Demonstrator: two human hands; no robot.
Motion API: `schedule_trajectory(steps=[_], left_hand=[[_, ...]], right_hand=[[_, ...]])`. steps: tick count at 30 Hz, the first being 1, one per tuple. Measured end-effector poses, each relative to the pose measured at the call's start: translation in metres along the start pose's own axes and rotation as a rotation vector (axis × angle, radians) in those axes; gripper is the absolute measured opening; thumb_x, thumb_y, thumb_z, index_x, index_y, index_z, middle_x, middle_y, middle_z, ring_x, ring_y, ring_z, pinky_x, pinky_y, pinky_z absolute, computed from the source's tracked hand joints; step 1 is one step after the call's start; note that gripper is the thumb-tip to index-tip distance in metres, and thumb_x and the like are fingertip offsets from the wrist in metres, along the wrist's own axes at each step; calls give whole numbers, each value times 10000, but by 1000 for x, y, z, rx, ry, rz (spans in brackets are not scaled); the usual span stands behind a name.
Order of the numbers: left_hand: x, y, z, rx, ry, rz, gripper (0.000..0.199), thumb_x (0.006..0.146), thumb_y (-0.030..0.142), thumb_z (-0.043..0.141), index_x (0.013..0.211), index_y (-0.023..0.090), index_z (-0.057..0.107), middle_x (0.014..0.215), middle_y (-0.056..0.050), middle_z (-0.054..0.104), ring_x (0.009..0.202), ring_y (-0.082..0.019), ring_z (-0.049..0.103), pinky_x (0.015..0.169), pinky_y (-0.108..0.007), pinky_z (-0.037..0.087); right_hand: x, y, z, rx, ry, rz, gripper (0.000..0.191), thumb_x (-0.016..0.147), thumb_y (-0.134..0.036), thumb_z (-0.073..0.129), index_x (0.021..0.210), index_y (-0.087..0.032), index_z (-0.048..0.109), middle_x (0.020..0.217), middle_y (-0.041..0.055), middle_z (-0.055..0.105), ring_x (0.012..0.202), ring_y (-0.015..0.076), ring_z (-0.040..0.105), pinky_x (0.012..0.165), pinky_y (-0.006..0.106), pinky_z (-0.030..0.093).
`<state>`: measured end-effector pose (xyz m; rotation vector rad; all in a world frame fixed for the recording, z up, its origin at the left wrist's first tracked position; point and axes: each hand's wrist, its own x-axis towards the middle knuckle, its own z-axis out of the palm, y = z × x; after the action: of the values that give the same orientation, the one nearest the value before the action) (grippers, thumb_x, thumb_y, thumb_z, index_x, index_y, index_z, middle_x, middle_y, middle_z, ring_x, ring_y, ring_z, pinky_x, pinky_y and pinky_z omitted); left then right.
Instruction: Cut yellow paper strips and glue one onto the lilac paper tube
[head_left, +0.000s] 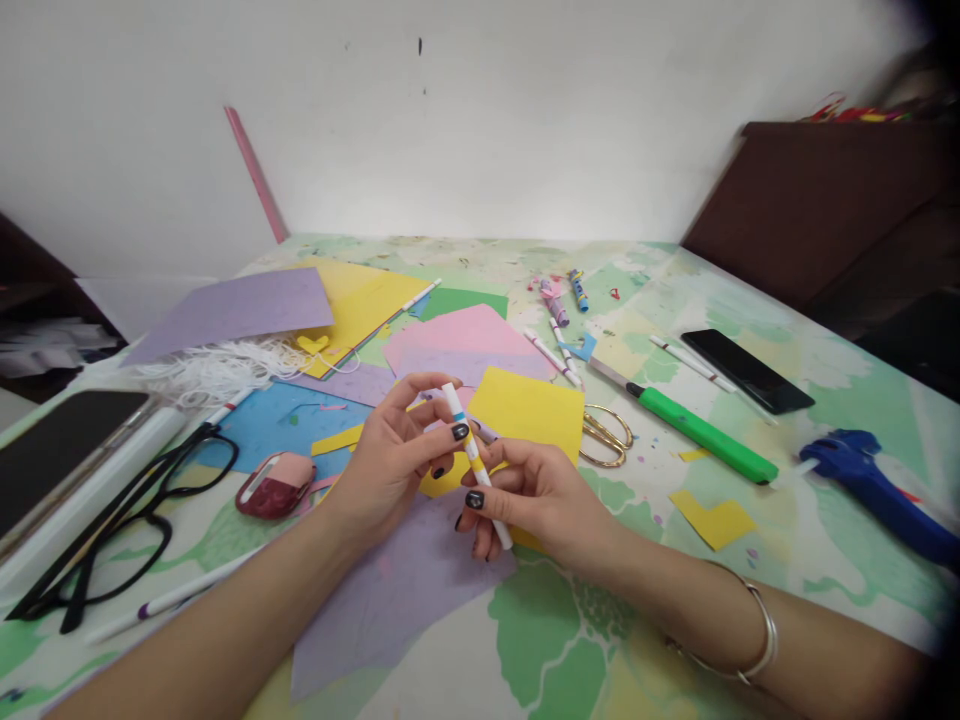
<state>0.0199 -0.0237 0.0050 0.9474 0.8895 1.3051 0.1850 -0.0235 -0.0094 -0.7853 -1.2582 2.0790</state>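
Observation:
Between both hands is a white marker [476,462] with blue and yellow bands, tilted, its upper end leaning left. My left hand [412,435] pinches it near the blue-banded end. Lower down, my right hand [529,490] has its thumb and fingers closed on the same marker. A pale thing behind the marker is partly hidden by the fingers. Under the hands lie a yellow paper sheet [525,405] and a lilac paper sheet [390,600]. Gold-handled scissors [606,437] stick out from beneath the yellow sheet.
On the right are a green utility knife [705,435], a black phone [746,370] and a blue glue gun [877,490]. Glasses [142,520], an earbud case [276,484] and white string [210,370] lie left. Decorated paper rolls [553,300] stand farther back.

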Motion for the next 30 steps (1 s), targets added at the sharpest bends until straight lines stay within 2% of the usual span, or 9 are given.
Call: schedule_trajectory(steps=[13, 24, 30], left_hand=[[2, -3, -2, 21, -12, 23, 397, 726, 178, 753, 1076, 248, 579, 771, 26, 641, 615, -87, 591, 500, -162, 420], [2, -2, -3, 11, 2, 19, 413, 687, 174, 779, 1038, 243, 572, 754, 35, 663, 612, -95, 628, 505, -161, 446], [3, -2, -3, 36, -16, 11, 439, 718, 186, 758, 1106, 243, 561, 797, 13, 680, 683, -142, 674, 548, -197, 509]], right_hand=[[1, 1, -2, 6, -8, -14, 316, 736, -346, 749, 918, -164, 566, 666, 6, 701, 492, 89, 637, 484, 189, 498], [1, 2, -2, 6, -10, -19, 320, 737, -351, 747, 917, -164, 559, 662, 10, 701, 490, 89, 636, 486, 190, 502], [2, 1, -2, -12, 8, -24, 351, 720, -372, 757, 914, -166, 551, 669, 9, 697, 486, 93, 632, 482, 200, 499]])
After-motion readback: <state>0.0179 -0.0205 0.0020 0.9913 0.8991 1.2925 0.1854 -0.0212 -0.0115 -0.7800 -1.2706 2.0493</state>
